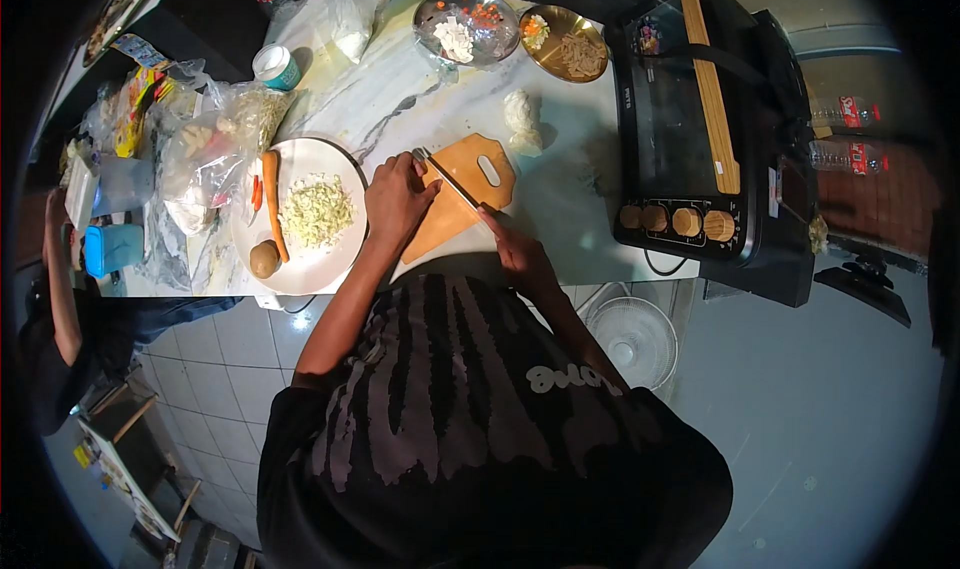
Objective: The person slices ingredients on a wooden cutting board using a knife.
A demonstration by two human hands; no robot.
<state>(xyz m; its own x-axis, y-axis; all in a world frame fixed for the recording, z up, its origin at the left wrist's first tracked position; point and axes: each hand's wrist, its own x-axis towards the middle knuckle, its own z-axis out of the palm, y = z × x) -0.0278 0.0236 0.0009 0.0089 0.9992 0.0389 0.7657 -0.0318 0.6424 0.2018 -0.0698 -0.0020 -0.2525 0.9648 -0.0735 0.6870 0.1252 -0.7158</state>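
Observation:
A wooden cutting board [452, 214] lies on the marble counter in front of me. My right hand [520, 254] is closed round the handle of a knife [455, 183], whose blade slants up and left across the board. At the board's upper left edge, my left hand [398, 201] has its fingers bent together near the knife tip; what they hold, if anything, is hidden. Left of that hand, a white plate [325, 269] bears chopped pale green pieces [317, 212], a carrot [273, 194], red chilies [257, 193] and a round brown item [265, 259].
Metal plates with cut food [422, 21] [545, 59] stand at the back. A wrapped white item [521, 119] lies beyond the board. A black oven [660, 119] is at right, plastic bags [200, 154] at left. Another person's arm [62, 289] shows far left.

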